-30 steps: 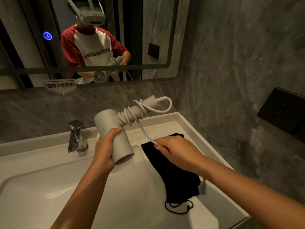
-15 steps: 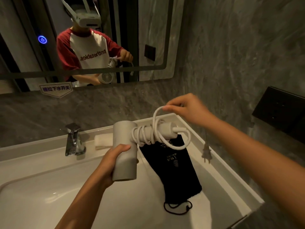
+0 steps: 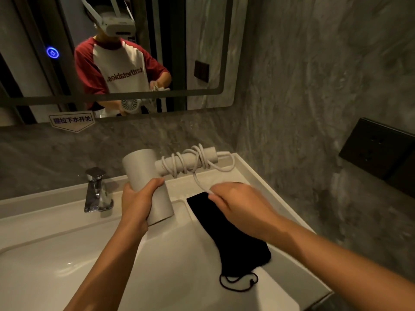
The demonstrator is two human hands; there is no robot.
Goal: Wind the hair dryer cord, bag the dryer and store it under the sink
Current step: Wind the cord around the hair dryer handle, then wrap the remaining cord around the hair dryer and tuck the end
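My left hand [image 3: 137, 203] grips the barrel of a pale grey hair dryer [image 3: 143, 173], held above the sink with its handle pointing right. The white cord [image 3: 186, 163] is wound several times around that handle. A loose strand drops from the handle into my right hand [image 3: 238, 207], which pinches it just below and to the right. A black drawstring bag [image 3: 238, 245] lies flat on the sink's right ledge, partly under my right hand, its drawstring loop toward me. The plug is hidden.
A white sink [image 3: 67, 254] fills the lower left, with a chrome tap [image 3: 96, 189] at its back. A mirror [image 3: 202, 41] hangs above. The grey stone wall on the right carries a black socket panel [image 3: 379, 151].
My right hand has come down from above the handle to below it, carrying the cord around for another turn. The dryer barrel has tilted slightly.
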